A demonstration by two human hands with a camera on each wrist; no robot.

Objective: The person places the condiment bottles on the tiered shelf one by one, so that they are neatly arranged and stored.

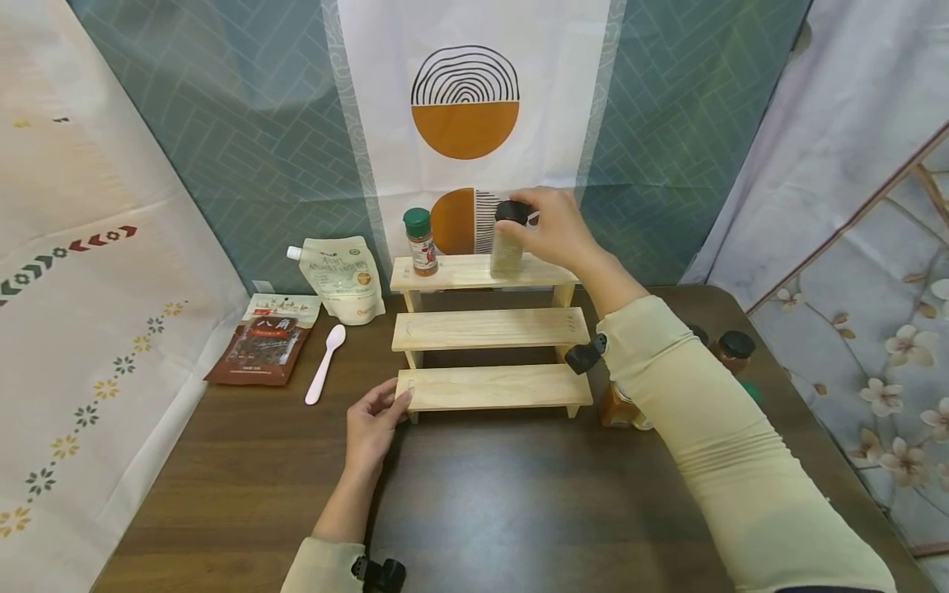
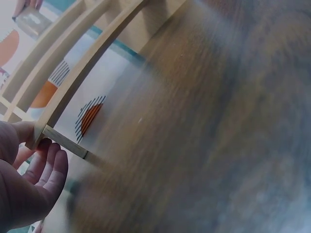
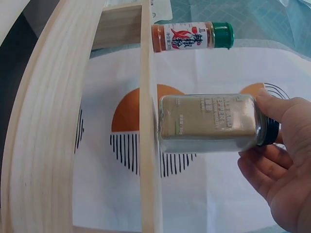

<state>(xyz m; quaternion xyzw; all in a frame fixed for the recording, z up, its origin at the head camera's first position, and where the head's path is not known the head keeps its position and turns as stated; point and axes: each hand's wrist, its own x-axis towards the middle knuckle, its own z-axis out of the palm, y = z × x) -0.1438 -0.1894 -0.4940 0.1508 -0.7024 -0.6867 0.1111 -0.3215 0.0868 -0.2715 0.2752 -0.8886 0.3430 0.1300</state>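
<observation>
The right hand grips a black-capped glass jar by the cap, its base at the wooden rack's top step, right of the middle. A gap separates it from the green-capped bottle near that step's left end. The left hand pinches the rack's lowest left corner; the surface spreads wide before the rack.

Soft, fairly even light fills the head view, leaving a pale sheen on the dark tabletop; small lettering on the pouch looks soft. The left wrist view is dimmer and hazy, the tabletop's grain smeared, the wooden rack bent into curves by distortion. The right wrist view is brighter and crisper, with faint reflections on the glass jar and the rack bowing toward the left edge
</observation>
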